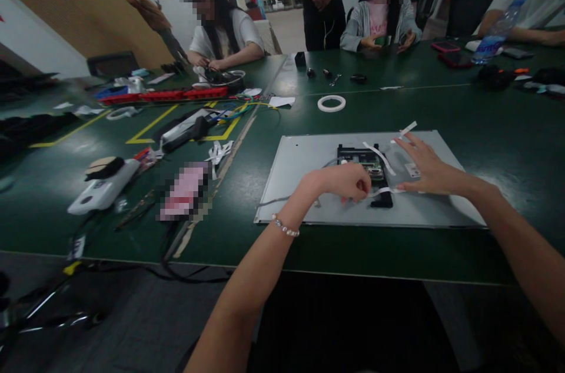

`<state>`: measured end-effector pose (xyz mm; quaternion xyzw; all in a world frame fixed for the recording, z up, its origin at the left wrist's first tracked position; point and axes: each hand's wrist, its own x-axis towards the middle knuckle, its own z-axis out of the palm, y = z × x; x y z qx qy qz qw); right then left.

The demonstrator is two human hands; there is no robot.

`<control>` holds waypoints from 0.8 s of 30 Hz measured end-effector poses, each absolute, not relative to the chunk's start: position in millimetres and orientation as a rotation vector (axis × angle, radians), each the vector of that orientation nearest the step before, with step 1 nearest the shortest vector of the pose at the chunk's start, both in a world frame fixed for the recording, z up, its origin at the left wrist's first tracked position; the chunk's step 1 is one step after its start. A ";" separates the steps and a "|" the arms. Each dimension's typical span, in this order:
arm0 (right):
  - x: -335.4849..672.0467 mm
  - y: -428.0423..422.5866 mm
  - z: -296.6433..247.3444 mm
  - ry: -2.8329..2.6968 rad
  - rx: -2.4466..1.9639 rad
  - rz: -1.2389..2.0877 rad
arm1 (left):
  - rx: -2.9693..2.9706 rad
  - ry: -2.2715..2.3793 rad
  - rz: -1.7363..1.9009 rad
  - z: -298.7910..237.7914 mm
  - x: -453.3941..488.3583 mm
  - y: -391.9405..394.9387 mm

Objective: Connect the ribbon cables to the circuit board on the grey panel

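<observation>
A flat light-grey panel (304,167) lies on the table in front of me. On it is a black frame (383,199) with a green circuit board (374,170), partly behind my left hand (351,182). That hand is closed over the frame, its fingertips curled down; what they grip is hidden. A pale strip (383,190) stretches from near its fingers towards my right thumb. My right hand (430,166) is spread open at the panel's right part. Near its index fingertip is a white tape strip (408,128); another curved white strip (380,157) stands over the frame.
A roll of white tape (331,103) lies beyond the panel. A grey cable (276,201) runs off the panel's left edge. To the left are a pink phone-like object (185,190), a white device (103,187) and crumpled white strips (219,152). Several people are across the table.
</observation>
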<state>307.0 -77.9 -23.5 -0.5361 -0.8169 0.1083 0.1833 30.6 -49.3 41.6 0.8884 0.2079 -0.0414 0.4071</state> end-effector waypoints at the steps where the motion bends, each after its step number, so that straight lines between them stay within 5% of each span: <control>1: 305.6 -77.5 -20.5 -2.262 -1.485 0.303 | 2.235 0.498 -0.111 43.3 29.2 -49.2; 12: 263.6 -96.1 0.5 -1.595 -1.152 0.974 | 2.082 0.891 0.855 57.0 29.2 -37.6; 24: 249.5 -108.3 2.7 -1.683 -1.056 1.189 | 1.953 0.726 0.700 40.2 43.8 -42.3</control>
